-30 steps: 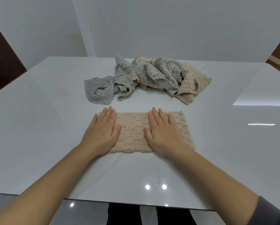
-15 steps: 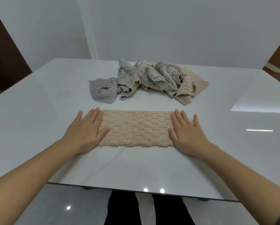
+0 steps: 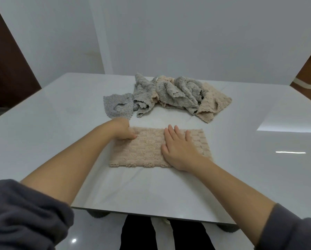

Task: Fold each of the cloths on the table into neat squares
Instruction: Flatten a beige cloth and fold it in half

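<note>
The beige nubby rectangular cloth (image 3: 147,150), pinched by the left fingers (image 3: 131,135) and pinned under flat right fingers (image 3: 176,134), may be folded askew if dragged.

Head-worn view, angled down, seemingly close over table (image 3: 241,159)

A: The table (image 3: 241,159)?
B: Glossy, smooth, stone-like, and it mirrors the lights.
A: And the beige cloth (image 3: 147,148)?
B: Thick, nubby terry, matt. The grey cloths (image 3: 169,92) look fluffier.
A: The sleeve (image 3: 24,213)?
B: Soft dark fleece, also matt.
</note>
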